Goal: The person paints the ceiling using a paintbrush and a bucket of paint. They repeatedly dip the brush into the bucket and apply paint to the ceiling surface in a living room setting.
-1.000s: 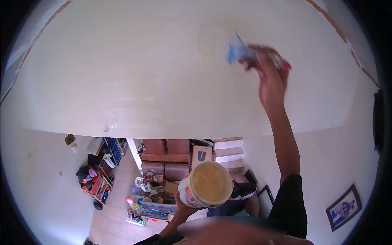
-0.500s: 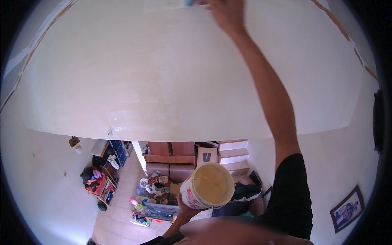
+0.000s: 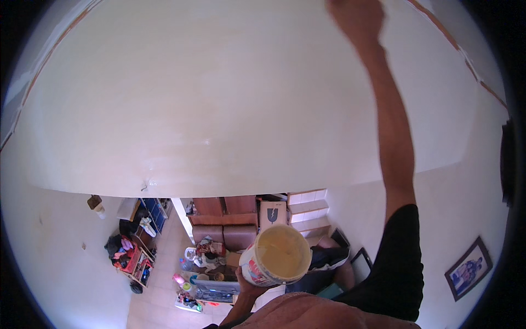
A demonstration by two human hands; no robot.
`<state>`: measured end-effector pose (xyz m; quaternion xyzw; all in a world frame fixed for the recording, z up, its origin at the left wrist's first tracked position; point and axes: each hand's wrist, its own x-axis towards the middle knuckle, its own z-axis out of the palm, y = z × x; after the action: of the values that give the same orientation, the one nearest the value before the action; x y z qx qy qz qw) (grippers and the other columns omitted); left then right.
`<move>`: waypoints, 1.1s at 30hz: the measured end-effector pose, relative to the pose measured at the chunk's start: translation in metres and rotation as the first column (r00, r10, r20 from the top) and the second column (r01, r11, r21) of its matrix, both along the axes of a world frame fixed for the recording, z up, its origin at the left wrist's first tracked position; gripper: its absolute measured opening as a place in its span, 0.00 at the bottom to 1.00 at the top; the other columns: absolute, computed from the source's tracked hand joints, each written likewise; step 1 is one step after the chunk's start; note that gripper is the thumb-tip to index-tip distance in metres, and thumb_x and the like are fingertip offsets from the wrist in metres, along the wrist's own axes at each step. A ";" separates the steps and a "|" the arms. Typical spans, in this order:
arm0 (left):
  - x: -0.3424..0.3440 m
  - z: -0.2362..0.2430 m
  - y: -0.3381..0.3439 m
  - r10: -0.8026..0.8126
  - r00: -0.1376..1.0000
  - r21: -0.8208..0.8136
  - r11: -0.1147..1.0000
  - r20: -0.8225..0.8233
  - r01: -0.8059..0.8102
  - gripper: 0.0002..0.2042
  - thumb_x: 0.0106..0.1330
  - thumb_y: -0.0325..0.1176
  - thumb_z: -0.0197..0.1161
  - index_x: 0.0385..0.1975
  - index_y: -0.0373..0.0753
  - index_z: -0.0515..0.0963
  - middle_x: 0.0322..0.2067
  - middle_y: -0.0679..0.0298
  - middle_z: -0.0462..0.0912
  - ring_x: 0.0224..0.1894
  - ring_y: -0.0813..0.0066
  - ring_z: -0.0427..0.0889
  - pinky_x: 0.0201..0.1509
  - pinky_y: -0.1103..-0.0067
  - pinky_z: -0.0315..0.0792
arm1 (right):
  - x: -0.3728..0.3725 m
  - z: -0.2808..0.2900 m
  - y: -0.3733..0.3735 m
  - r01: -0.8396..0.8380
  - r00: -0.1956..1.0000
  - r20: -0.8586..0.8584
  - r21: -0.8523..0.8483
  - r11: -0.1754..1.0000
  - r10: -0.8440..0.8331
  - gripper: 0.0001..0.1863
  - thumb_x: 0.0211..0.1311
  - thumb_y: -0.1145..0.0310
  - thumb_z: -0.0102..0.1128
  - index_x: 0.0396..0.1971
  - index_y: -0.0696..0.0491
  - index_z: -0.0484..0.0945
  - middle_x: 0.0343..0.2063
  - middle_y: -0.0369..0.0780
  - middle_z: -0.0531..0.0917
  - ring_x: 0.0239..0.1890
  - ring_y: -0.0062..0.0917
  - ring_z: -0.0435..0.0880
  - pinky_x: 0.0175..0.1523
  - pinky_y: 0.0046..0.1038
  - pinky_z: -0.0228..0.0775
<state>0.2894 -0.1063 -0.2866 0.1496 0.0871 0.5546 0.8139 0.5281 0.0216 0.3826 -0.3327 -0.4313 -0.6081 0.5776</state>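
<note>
My left hand (image 3: 251,286) is closed on the side of a white plastic bucket (image 3: 253,270) with coloured print on its wall. Inside the bucket is pale yellow paint (image 3: 279,255), its surface streaked and the rim smeared. My right hand (image 3: 359,22) is stretched far up at the top edge, against or close to the large pale wall (image 3: 208,98). Its fingers look closed, but they are blurred and partly cut off, so whatever they grip does not show. Wet-looking shiny patches mark the lower left of the wall.
Far below are a brown sofa (image 3: 239,237), a carton (image 3: 272,213), white-tiled steps (image 3: 308,207) and a low table with goods (image 3: 216,290). A cluttered rack (image 3: 133,262) stands at the left. On the right wall hangs a framed picture (image 3: 469,268); a lamp fitting (image 3: 96,203) is on the left.
My right hand has swept to the right along the top of the wall; the bluish thing at its fingers is out of sight now. The bucket has stayed in my left hand, almost unmoved.
</note>
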 end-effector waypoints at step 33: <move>0.003 -0.012 0.001 0.019 0.999 -0.004 1.000 0.033 -0.019 0.50 0.50 0.74 0.49 0.72 0.52 0.56 0.70 0.57 0.60 0.68 0.45 0.62 0.66 0.39 0.56 | -0.070 0.042 -0.017 -0.244 0.969 0.056 0.082 0.966 0.240 0.08 0.54 0.67 0.58 0.24 0.55 0.80 0.22 0.48 0.83 0.28 0.44 0.84 0.36 0.46 0.75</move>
<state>0.2923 -0.1056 -0.2985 0.1383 0.0761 0.5645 0.8102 0.4584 0.0042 0.4242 -0.2376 -0.4547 -0.5588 0.6516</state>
